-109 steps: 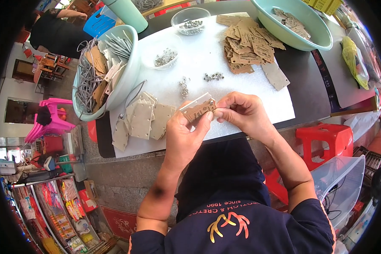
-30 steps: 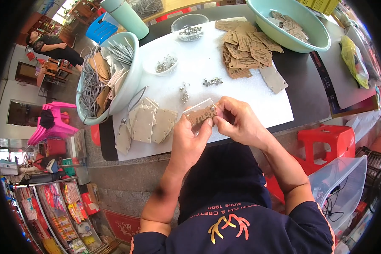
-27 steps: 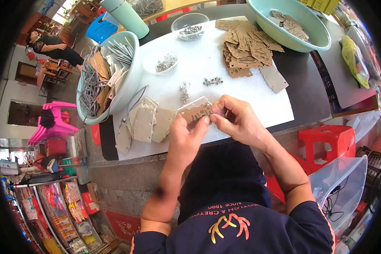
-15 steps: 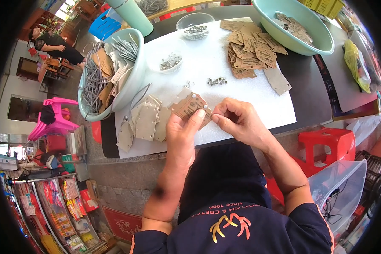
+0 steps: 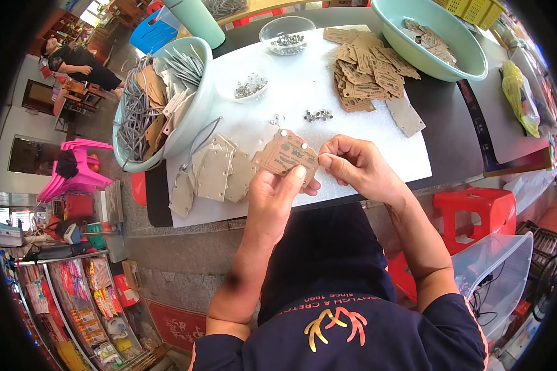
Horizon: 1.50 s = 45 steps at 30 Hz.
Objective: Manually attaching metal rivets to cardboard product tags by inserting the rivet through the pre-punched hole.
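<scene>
A brown printed cardboard tag (image 5: 284, 153) with small white round studs along its upper edge is held over the near edge of the white sheet. My left hand (image 5: 272, 198) is closed on it, thumb on the printed face and fingers behind. At the tag's right corner, my right hand (image 5: 365, 170) has its thumb and forefinger pinched together; whatever lies between them is too small to make out. Grey tags (image 5: 213, 173) lie in a loose stack left of my left hand. Beyond the held tag are small metal pieces (image 5: 317, 115) in a cluster.
Several brown tags (image 5: 368, 74) are piled at the far right of the white sheet (image 5: 377, 164). Two clear bowls, one nearer (image 5: 232, 65) and one farther (image 5: 303, 26), hold small metal parts. A left basin (image 5: 198, 105) contains cords and tags; a right basin (image 5: 476, 59) contains brown tags.
The held tag has shifted slightly right and turned, so more of its printed face shows. My right hand has moved a little right, still pinched by its corner.
</scene>
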### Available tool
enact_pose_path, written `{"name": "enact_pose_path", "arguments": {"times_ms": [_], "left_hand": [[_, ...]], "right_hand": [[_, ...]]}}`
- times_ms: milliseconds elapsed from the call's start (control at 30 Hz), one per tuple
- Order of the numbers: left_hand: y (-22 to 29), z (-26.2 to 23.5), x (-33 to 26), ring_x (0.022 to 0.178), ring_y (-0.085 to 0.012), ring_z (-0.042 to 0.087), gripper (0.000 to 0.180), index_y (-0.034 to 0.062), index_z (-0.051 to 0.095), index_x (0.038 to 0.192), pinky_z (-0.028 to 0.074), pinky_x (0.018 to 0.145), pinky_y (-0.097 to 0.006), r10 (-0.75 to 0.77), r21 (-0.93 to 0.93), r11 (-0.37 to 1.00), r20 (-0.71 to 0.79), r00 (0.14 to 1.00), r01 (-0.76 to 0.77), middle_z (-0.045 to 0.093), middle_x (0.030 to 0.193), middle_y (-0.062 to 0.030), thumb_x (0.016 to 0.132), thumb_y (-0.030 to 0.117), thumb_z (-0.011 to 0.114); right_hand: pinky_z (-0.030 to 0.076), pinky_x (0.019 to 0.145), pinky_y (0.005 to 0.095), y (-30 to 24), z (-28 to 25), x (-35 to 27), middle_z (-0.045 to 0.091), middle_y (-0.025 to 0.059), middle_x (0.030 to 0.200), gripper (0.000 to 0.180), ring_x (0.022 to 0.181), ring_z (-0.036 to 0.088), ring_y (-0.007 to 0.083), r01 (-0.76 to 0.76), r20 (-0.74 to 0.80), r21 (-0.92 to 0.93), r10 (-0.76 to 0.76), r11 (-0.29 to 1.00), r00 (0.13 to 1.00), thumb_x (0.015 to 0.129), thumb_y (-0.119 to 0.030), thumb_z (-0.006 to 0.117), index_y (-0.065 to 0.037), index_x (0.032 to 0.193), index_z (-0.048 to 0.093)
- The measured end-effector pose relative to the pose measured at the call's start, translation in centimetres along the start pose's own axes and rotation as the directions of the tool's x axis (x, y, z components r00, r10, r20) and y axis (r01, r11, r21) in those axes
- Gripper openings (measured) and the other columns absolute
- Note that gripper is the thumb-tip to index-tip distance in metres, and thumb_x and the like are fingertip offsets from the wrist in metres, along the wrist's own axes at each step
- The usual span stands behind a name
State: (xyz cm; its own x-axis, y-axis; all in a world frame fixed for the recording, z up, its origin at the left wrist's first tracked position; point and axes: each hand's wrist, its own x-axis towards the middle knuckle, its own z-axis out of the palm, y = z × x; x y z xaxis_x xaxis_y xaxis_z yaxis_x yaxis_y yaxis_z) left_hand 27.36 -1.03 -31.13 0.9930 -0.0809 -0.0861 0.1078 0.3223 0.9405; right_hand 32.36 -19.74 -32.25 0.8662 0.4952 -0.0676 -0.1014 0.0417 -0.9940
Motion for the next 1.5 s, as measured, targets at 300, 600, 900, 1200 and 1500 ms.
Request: {"name": "enact_pose_path", "arguments": {"times_ms": [300, 600, 900, 1200, 1500], "left_hand": [[0.1, -0.8, -0.6, 0.081, -0.0168, 0.066, 0.031, -0.0027, 0.053, 0.127, 0.055, 0.073, -0.033, -0.015, 0.097, 0.995, 0.006, 1.0, 0.014, 0.066, 0.103, -0.01, 0.098, 0.009, 0.054], [0.8, -2.3, -4.5, 0.082, -0.0131, 0.063, 0.033, -0.0044, 0.051, 0.13, 0.053, 0.073, -0.027, -0.003, 0.116, 0.993, -0.024, 1.0, 0.006, 0.062, 0.108, -0.0098, 0.098, 0.0, 0.051], [-0.1, -3.1, -5.7, 0.085, -0.0144, 0.063, 0.031, -0.004, 0.05, 0.129, 0.053, 0.075, -0.03, 0.075, 0.091, 0.994, -0.091, 0.993, -0.066, 0.063, 0.105, -0.0105, 0.098, 0.0, 0.051], [-0.2, -3.1, -5.4, 0.085, -0.0149, 0.063, 0.035, -0.0028, 0.048, 0.133, 0.053, 0.076, -0.031, 0.027, 0.015, 1.0, -0.111, 0.993, -0.025, 0.062, 0.109, -0.0106, 0.099, 0.001, 0.051], [-0.3, -3.2, -4.8, 0.086, -0.0156, 0.063, 0.034, -0.003, 0.049, 0.132, 0.054, 0.075, -0.031, 0.037, 0.0, 0.999, -0.098, 0.994, -0.037, 0.063, 0.107, -0.0108, 0.099, 0.004, 0.052]], "right_hand": [[0.043, 0.058, 0.0259, 0.3, 0.7, -0.4, 0.057, -0.0025, 0.069, 0.013, 0.065, 0.05, 0.0056, 0.115, 0.006, -0.154, -0.115, 0.981, 0.993, 0.096, -0.013, 0.064, 0.0, 0.093, 0.064], [0.052, 0.065, 0.0348, -2.6, -0.9, 0.4, 0.065, 0.0124, 0.083, 0.007, 0.072, 0.066, 0.0248, 0.183, 0.071, -0.509, -0.171, 0.841, 0.983, 0.087, -0.006, 0.067, -0.002, 0.092, 0.065], [0.051, 0.066, 0.0412, -4.4, -0.8, 7.8, 0.066, 0.0113, 0.09, 0.011, 0.074, 0.066, 0.0302, 0.395, 0.263, -0.862, -0.386, 0.317, 0.884, 0.088, -0.015, 0.068, -0.004, 0.089, 0.069], [0.052, 0.072, 0.0424, -3.3, 0.2, 12.0, 0.068, 0.011, 0.091, 0.016, 0.08, 0.067, 0.0312, 0.363, 0.333, -0.924, -0.214, 0.119, 0.918, 0.087, -0.02, 0.066, -0.006, 0.09, 0.072], [0.052, 0.073, 0.0436, -3.6, -0.1, 11.8, 0.068, 0.013, 0.088, 0.015, 0.081, 0.067, 0.033, 0.361, 0.339, -0.922, -0.155, 0.142, 0.928, 0.086, -0.017, 0.062, -0.004, 0.084, 0.07]]}}
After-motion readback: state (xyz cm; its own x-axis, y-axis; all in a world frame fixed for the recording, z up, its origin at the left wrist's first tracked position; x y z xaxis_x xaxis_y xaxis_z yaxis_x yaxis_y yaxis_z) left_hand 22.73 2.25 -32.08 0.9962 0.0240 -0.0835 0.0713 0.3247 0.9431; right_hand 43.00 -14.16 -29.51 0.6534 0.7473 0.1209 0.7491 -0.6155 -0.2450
